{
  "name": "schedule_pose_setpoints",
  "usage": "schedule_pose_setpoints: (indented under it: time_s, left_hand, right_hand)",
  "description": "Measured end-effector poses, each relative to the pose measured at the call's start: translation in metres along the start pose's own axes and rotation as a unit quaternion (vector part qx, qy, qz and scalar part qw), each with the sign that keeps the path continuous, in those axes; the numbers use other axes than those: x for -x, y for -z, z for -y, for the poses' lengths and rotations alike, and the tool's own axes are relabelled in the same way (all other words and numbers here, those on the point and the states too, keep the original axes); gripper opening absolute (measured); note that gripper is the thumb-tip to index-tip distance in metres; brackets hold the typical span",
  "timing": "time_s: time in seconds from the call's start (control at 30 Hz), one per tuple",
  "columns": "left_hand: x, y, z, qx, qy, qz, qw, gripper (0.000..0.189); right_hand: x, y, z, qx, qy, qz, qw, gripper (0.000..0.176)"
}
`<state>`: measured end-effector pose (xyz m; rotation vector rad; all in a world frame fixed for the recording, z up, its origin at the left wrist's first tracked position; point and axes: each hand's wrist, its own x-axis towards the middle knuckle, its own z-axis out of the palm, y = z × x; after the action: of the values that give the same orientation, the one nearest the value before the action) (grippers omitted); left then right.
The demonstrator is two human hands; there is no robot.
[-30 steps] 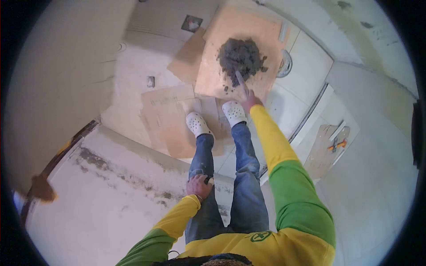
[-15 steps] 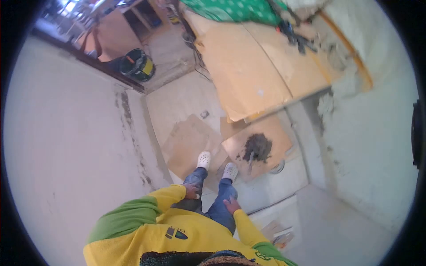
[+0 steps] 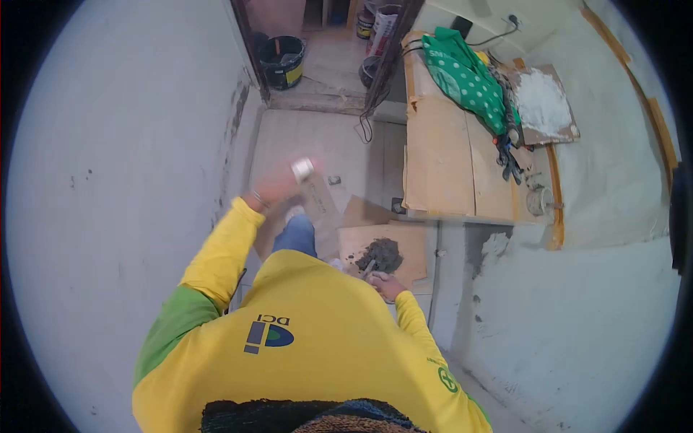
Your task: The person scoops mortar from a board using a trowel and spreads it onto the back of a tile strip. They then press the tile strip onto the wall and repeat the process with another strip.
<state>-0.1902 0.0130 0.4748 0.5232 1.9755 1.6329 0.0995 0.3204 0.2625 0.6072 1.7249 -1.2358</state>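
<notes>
My left hand [image 3: 278, 189] is stretched forward above the floor, smeared by motion. A small white object [image 3: 303, 169] shows at its fingertips; its kind is too blurred to tell. My right hand [image 3: 388, 286] is low by my right leg, its fingers closed at the near end of a grey tool that looks like a trowel [image 3: 369, 268]. The tool's far end reaches a dark grey heap of wet mortar [image 3: 381, 255]. Beneath the heap lies a cardboard sheet [image 3: 413, 249] on the floor.
A cardboard-covered counter [image 3: 440, 166] stands at right, bearing a green polka-dot bag [image 3: 465, 83], dark gloves [image 3: 509, 160] and a board with white powder [image 3: 541, 105]. A black bucket [image 3: 283, 63] stands beyond the doorway. A plastered wall [image 3: 144, 180] runs along the left.
Both hands have left my thighs. My left hand has swung forward and up; my right hand has come down to the tool in the mortar. My body leans further forward, and the view has turned.
</notes>
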Motion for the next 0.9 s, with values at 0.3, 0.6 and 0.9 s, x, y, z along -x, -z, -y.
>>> schedule_pose_setpoints:
  time_s: [0.3,0.6,0.9]
  left_hand:
    - [0.056,0.150,-0.306,0.175,-0.574,-0.226,0.767,0.088]
    - [-0.057,0.320,-0.393,-0.088,-0.670,-0.274,0.684,0.078]
    - [-0.190,0.436,-0.456,-0.184,-0.594,-0.366,0.692,0.068]
  right_hand:
    - [0.122,0.077,0.331,-0.115,0.299,0.043,0.946,0.056]
    - [0.375,0.080,0.653,0.312,0.896,-0.226,0.219,0.069]
    - [0.376,0.046,0.748,0.345,0.882,-0.299,0.112,0.071]
